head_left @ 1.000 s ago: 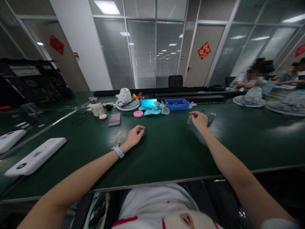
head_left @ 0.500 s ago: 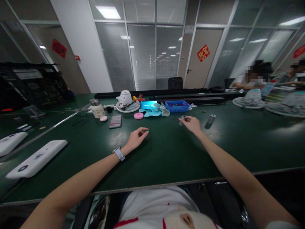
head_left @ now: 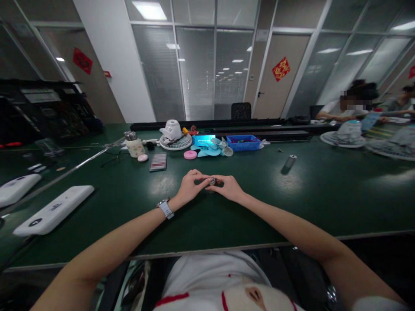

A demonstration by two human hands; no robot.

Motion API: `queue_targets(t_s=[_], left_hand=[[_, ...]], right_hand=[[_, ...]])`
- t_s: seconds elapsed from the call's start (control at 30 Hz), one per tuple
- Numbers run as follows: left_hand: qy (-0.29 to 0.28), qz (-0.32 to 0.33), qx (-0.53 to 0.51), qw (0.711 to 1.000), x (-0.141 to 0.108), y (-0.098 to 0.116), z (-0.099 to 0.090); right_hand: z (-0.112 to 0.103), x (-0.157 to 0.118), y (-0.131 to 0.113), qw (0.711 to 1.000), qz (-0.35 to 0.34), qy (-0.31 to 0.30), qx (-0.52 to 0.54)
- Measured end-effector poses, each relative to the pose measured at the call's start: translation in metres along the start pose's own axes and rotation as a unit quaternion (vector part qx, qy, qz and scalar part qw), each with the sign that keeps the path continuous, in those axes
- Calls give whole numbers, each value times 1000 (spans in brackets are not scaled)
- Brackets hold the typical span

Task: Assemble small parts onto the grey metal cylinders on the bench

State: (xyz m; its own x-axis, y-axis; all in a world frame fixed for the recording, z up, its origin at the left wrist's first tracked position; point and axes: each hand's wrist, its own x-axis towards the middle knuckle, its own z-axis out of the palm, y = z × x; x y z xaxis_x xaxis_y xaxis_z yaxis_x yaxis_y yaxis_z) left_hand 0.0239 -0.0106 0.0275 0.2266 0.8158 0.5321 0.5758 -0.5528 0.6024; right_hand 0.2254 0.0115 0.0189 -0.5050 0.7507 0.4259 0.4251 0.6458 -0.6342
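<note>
My left hand, with a watch on its wrist, meets my right hand low over the green table. Between their fingertips is a small round metallic piece. The fingers of both hands are closed on it, thumbs and forefingers bent around its sides. Much of the piece is hidden, and its exact kind is too small to make out. To the right, a small silver cylinder stands upright on the table, apart from both hands.
Farther back are a white fan head with its grille, light-blue fan blades, a blue bin and a pink round lid. A bottle and white power bank-like device are at left. People sit at far right.
My right hand has brought the small metallic piece leftward and nearer to me. My left hand has moved slightly right and closed on it too. The standing cylinder remains in place.
</note>
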Motion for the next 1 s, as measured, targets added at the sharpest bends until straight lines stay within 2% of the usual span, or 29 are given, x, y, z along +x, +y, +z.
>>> queue_targets(t_s=[0.17, 0.47, 0.67, 0.77, 0.83, 0.9, 1.0], left_hand=[[-23, -15, 14, 1000, 6, 3, -1], [-56, -3, 74, 996, 13, 19, -9], [-19, 42, 74, 996, 13, 22, -12], [35, 30, 48, 998, 14, 15, -12], [53, 12, 47, 997, 14, 5, -11], [33, -11, 67, 997, 13, -7, -9], [-28, -55, 91, 994, 9, -22, -4]], right_hand=[[1, 0, 0, 1000, 2, -1, 0], [2, -2, -1, 1000, 0, 4, -8], [1, -4, -4, 1000, -15, -4, -15], [3, -4, -3, 1000, -6, 2, -16], [4, -4, -3, 1000, -1, 7, -16], [5, -4, -3, 1000, -2, 13, -11], [-2, -3, 0, 999, -4, 36, -20]])
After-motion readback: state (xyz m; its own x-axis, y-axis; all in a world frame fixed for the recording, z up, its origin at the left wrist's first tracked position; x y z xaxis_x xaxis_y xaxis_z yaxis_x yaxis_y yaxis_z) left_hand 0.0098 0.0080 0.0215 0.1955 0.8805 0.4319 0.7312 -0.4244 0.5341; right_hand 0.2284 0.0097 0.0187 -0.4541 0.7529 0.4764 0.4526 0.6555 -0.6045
